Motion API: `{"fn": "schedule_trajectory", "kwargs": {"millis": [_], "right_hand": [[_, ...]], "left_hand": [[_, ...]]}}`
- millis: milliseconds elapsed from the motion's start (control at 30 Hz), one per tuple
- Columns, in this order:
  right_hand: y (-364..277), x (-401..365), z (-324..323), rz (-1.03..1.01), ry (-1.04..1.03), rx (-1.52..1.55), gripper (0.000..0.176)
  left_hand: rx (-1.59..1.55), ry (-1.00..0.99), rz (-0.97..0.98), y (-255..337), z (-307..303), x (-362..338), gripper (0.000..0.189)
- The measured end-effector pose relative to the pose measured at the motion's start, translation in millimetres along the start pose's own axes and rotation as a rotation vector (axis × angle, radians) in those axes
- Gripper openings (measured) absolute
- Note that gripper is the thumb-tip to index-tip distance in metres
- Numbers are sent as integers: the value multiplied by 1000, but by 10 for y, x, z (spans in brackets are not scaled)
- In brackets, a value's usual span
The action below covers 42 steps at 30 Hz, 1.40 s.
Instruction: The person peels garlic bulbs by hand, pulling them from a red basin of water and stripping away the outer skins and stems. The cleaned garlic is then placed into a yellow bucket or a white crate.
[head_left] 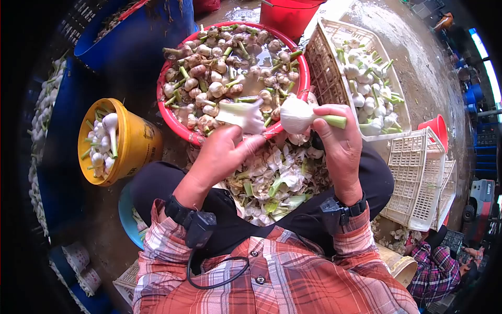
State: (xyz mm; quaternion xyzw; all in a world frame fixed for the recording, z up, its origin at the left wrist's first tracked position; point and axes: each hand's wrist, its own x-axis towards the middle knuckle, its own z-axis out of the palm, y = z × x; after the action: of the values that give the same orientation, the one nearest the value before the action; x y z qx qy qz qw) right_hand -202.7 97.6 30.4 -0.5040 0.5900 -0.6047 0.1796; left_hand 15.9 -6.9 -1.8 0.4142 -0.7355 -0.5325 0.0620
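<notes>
right hand fingers closed tight round green stem, garlic bulb sticking out just left of them, up over red basin rim. left hand fingers pinched on loose skin strip, just beside bulb, can't tell if attached. looks like peeling, mid-strip. imo next move needs firm stem hold, pull away from bulb. peel pile in lap, white crate right, yellow bucket left.

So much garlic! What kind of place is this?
Probably an outdoor garlic-cleaning yard: a round red plastic basin of soaking bulbs, a white slatted plastic crate of cleaned ones, and the right hand holding a white garlic bulb.
</notes>
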Motion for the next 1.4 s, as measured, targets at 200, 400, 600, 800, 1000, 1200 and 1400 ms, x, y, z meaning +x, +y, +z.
{"fn": "schedule_trajectory", "kwargs": {"millis": [200, 400, 600, 800, 1000, 1200, 1400], "right_hand": [[-30, 5, -101, -57, -252, -227, 18], [-33, 130, -32, -185, -447, -296, 14], [444, 19, -34, 586, 170, 409, 30], [313, -219, 37, 827, 213, 655, 27], [319, -248, 142, 861, 278, 981, 21], [642, 156, -541, 430, 808, 969, 51], [1194, 271, 757, 680, -141, 304, 32]], "left_hand": [[368, 343, 462, 168, 69, -104, 37], [95, 210, 652, 220, -3, 28, 23], [284, -154, 656, 14, 249, -82, 23], [53, 320, 484, 315, 207, -40, 80], [-92, 259, 351, 313, 303, 55, 45], [-67, 246, 392, 110, 156, -68, 13], [12, 261, 406, 168, 75, -70, 13]]}}
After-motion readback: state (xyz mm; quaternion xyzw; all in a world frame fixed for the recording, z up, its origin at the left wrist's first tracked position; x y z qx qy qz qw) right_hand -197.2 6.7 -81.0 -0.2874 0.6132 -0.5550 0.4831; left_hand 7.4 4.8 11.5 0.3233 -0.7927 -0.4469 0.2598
